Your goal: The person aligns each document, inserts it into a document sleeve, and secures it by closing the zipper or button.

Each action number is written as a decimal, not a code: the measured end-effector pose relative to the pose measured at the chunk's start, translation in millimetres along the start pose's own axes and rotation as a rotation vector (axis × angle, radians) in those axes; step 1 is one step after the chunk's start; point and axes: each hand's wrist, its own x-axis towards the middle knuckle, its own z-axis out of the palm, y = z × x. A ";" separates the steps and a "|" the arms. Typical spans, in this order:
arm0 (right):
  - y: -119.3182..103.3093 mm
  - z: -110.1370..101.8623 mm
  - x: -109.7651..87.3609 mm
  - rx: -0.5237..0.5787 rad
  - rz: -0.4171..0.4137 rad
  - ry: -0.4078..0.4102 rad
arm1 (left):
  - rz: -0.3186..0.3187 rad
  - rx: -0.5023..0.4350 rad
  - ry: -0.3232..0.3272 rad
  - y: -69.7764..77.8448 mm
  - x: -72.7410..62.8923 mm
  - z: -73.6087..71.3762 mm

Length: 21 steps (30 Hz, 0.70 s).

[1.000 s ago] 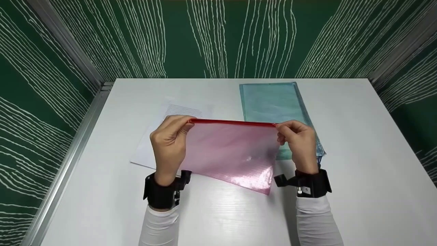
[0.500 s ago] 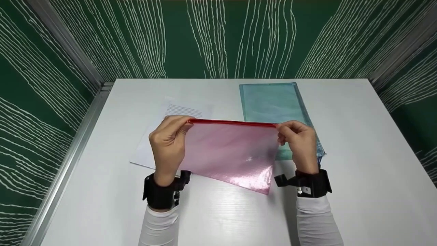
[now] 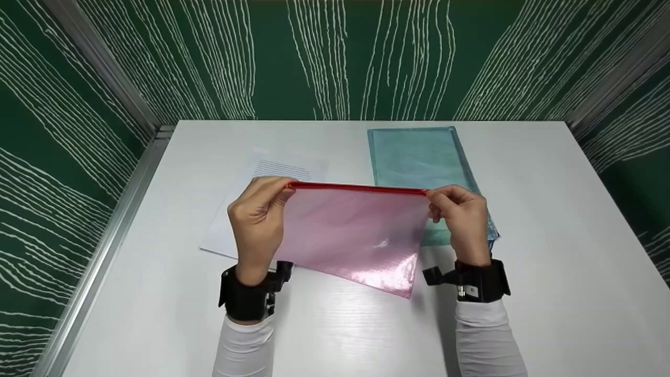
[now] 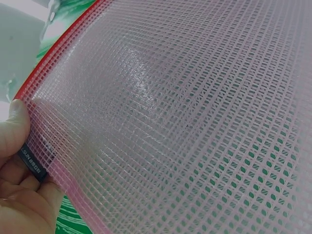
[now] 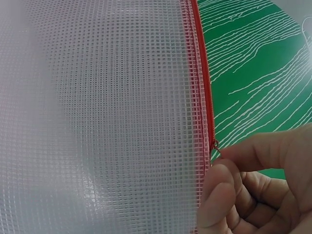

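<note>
A pink see-through mesh zipper pouch (image 3: 356,230) hangs between both hands above the table, its red zipper edge (image 3: 361,187) stretched taut along the top. With thumb and fingers, my left hand (image 3: 259,225) pinches the top left corner, where a small black tag (image 4: 33,165) shows in the left wrist view. At the top right corner my right hand (image 3: 460,220) pinches the zipper end. The right wrist view shows the small zipper pull (image 5: 216,145) at that hand's fingertips. The zipper looks closed along its visible length.
A teal mesh pouch (image 3: 419,152) lies at the back right of the white table (image 3: 549,235), partly behind the right hand. Printed white paper sheets (image 3: 225,230) lie at the left, partly under the left hand and the pink pouch. Green walls with white lines (image 3: 350,63) stand behind.
My right hand has shifted very slightly to the right with the pouch's corner, and my left hand slightly to the left. Both grips stay the same.
</note>
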 end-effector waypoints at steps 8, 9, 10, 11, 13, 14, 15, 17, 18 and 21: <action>3.8 -4.3 5.0 0.030 0.027 0.030 | 0.004 0.001 0.015 1.4 1.3 -0.4; 4.2 -4.8 5.4 0.029 0.026 0.035 | 0.004 0.001 0.017 2.5 1.6 -0.4; 4.5 -5.3 5.8 0.028 0.022 0.039 | 0.004 -0.001 0.018 4.2 2.1 -0.3; 4.7 -5.6 6.1 0.029 0.020 0.041 | 0.004 -0.004 0.020 7.0 2.9 -0.2; 5.3 -5.8 6.4 0.029 0.016 0.042 | 0.008 -0.005 0.021 12.7 4.5 -0.2; 5.3 -5.8 6.6 0.030 0.015 0.040 | 0.009 -0.005 0.021 15.9 5.5 -0.2; 5.4 -5.8 6.7 0.027 0.014 0.039 | 0.010 -0.004 0.021 18.9 6.3 -0.2; 5.7 -5.7 6.8 0.033 0.017 0.037 | 0.008 0.000 0.025 22.3 7.1 0.1; 5.9 -5.8 6.8 0.035 0.018 0.038 | 0.008 0.003 0.025 23.6 7.4 0.1; 6.4 -6.2 7.2 0.037 0.022 0.043 | 0.006 0.010 0.022 25.8 7.8 0.1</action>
